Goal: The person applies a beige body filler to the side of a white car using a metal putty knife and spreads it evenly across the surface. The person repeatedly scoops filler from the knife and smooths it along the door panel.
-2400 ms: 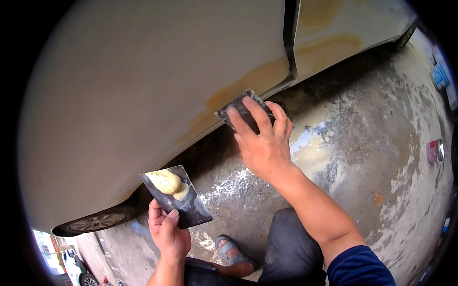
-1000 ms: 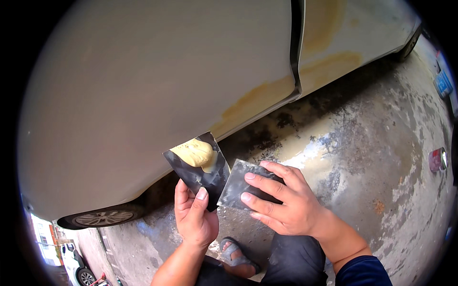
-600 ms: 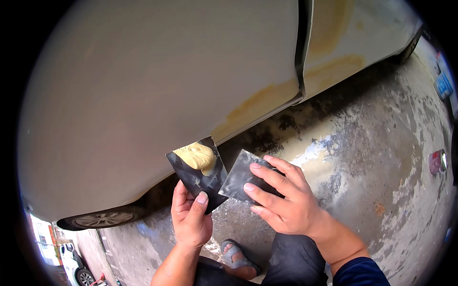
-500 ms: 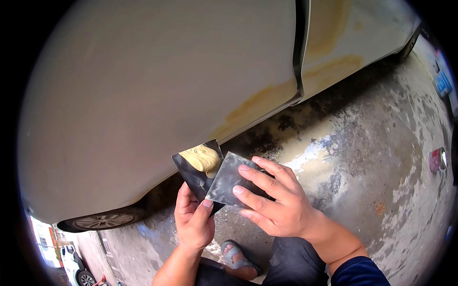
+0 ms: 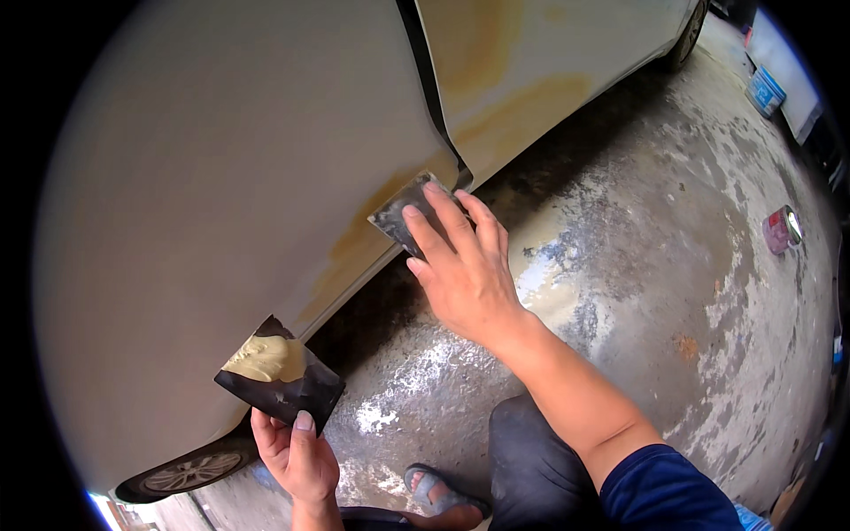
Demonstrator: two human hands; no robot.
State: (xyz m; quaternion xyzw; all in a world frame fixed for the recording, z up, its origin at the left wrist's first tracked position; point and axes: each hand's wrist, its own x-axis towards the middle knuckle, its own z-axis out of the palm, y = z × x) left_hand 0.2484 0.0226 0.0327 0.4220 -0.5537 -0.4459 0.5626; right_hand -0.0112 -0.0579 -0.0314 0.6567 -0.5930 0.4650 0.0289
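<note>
My left hand (image 5: 301, 456) grips the lower edge of a dark flat putty board (image 5: 305, 403), thumb on top. A thick lump of cream-yellow body filler (image 5: 270, 357) lies on the board's upper part. My right hand (image 5: 469, 265) holds a dark grey flexible spreader (image 5: 403, 212), fingers spread along its face. The spreader is at the lower edge of the car door (image 5: 248, 168), over a yellowish filler patch (image 5: 354, 239) near the door gap. Whether its edge touches the panel I cannot tell.
Beyond the dark door gap (image 5: 429, 84), the neighbouring panel (image 5: 567, 44) carries more yellow-brown patches. Car wheels (image 5: 193, 473) show at lower left and far right. On the stained concrete floor (image 5: 620, 265) stand a reddish can (image 5: 783, 230) and a blue bucket (image 5: 765, 90). My sandalled foot (image 5: 438, 491) is below.
My right hand has carried the spreader away from the board, up to the door's lower edge. My left hand with the board has shifted left and down. The whole view has swung right.
</note>
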